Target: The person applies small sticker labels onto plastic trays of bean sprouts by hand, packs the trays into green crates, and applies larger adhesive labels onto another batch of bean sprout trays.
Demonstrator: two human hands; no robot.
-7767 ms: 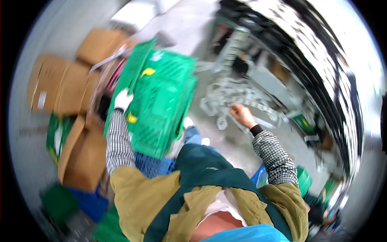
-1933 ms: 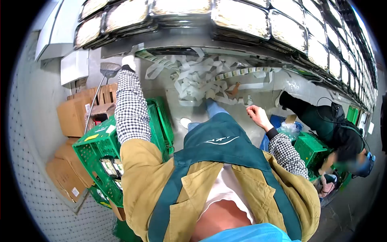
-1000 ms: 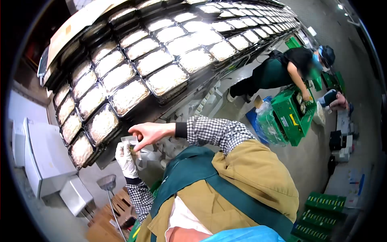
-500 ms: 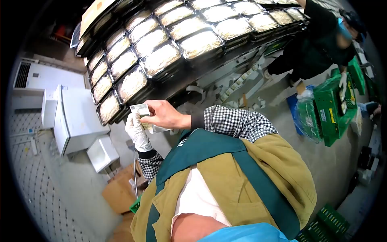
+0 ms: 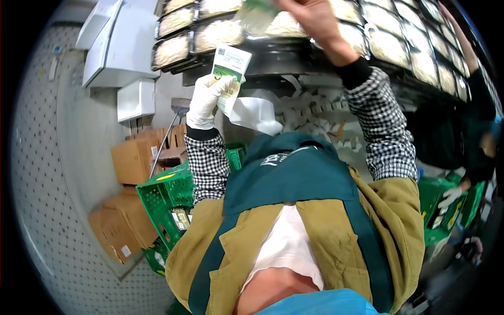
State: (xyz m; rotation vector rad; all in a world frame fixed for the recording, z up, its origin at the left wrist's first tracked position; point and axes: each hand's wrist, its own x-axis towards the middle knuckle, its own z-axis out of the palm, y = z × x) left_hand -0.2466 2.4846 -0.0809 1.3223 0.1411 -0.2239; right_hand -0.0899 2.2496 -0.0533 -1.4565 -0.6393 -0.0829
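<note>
My left hand (image 5: 205, 102), in a white glove, is closed around a strip of printed labels (image 5: 231, 63) with green bands and a small square code. From it a curled white length of backing paper (image 5: 254, 113) hangs toward my apron. My bare right hand (image 5: 315, 23) reaches over the packed trays at the top edge, its fingertips partly cut off. A pale, see-through label with green (image 5: 258, 16) is pinched in it, blurred by motion. Below that label lie black trays of pale, shredded-looking food (image 5: 218, 34) under clear film, in stacked rows.
Scraps of label backing (image 5: 336, 115) litter the floor under the table. On the left stand white boxes (image 5: 136, 100), cardboard boxes (image 5: 131, 163) and a green crate (image 5: 165, 197) with packs inside. A co-worker's gloved hand (image 5: 450, 198) is at green crates on the right.
Both hands were together at the label strip; now my right hand is out over the trays with a label, and my left keeps the strip. The view has turned left.
</note>
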